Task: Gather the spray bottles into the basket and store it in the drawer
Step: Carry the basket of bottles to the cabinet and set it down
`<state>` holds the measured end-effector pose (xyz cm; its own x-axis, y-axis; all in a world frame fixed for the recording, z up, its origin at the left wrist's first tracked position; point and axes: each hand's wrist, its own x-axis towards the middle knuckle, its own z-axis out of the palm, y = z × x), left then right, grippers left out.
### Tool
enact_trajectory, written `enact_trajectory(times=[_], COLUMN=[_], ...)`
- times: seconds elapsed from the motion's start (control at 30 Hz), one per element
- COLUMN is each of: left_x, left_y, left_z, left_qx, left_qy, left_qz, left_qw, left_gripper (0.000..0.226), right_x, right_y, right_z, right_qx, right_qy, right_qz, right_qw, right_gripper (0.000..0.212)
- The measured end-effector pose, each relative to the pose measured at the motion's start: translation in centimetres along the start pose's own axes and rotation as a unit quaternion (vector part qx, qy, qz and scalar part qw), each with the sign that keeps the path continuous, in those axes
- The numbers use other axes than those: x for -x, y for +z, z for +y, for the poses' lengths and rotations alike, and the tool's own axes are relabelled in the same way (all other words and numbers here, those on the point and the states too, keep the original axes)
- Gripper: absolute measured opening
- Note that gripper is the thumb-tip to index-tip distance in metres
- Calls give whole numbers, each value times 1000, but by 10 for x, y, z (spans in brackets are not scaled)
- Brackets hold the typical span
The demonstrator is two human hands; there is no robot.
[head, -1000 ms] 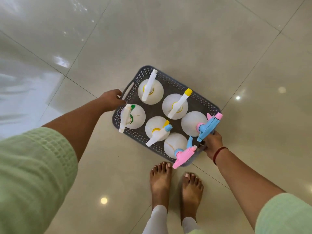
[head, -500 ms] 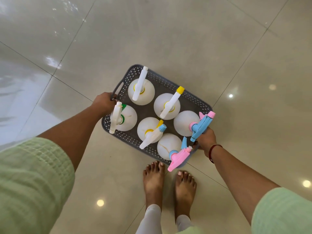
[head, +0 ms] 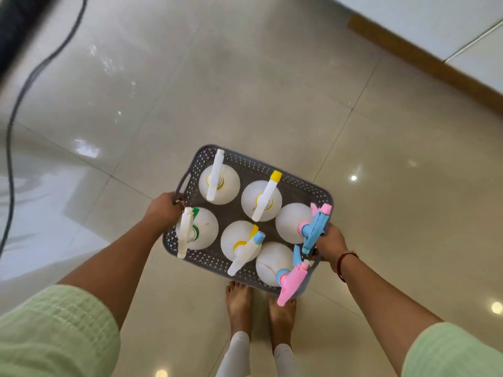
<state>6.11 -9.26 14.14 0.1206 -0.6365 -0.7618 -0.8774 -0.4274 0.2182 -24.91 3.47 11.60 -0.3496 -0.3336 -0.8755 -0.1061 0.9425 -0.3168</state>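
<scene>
A grey perforated basket [head: 285, 176] hangs in the air above the tiled floor, carried level in front of me. Several white spray bottles stand upright inside it, among them one with a yellow nozzle [head: 261, 200], one with a blue and pink trigger [head: 292, 223] and one with a pink trigger [head: 273, 263]. My left hand [head: 162, 209] grips the basket's left handle. My right hand [head: 330, 244] grips the right side, partly hidden behind the blue trigger.
Glossy beige floor tiles lie all around. A black cable [head: 16, 104] trails down the left side from a dark object at the top left corner. A wooden skirting strip [head: 424, 61] and white wall run across the top right. My bare feet [head: 258, 308] stand below the basket.
The view has swung forward across the floor: a cable at left and a skirting at top right have come into sight. Both hands keep their hold on the basket.
</scene>
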Motion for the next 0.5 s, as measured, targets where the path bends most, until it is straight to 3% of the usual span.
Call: enact_trajectory(times=[0.5], left_x=[227], left_y=[-164], left_z=[69], left_qx=[36], left_qy=[56], left_qz=[0], left_qw=[998], left_gripper=[26], right_x=[259], right_y=[-148], right_z=[-91], right_qx=[10], right_qy=[-33], right_qz=[7], right_qw=[999], right_gripper=[29])
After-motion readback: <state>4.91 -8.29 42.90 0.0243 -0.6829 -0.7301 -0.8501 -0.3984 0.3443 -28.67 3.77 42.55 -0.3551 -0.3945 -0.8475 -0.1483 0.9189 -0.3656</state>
